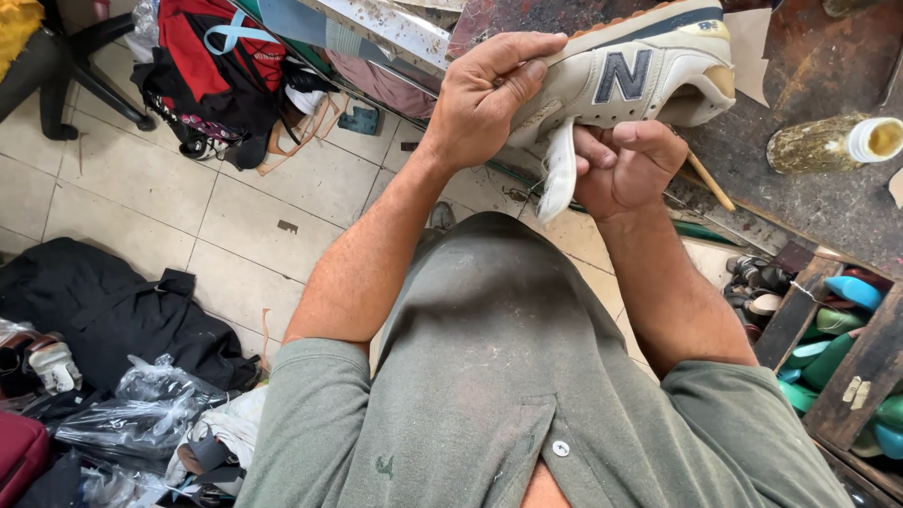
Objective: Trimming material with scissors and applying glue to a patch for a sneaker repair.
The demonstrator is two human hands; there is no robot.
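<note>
A cream suede-and-mesh sneaker (621, 71) is lying on its side above the lap, long axis running left-right. A white insole (559, 174) is hanging from it. The left hand (484, 99) is gripping the shoe's left end; the right hand (625, 165) is clenching underneath. A glue-stained bottle (832, 143) is lying on the scuffed workbench (818, 66) at right.

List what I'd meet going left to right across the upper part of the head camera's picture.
Chair base → red-and-black bag → left hand → pale sneaker gripped in both hands → glue bottle lying on the bench.
</note>
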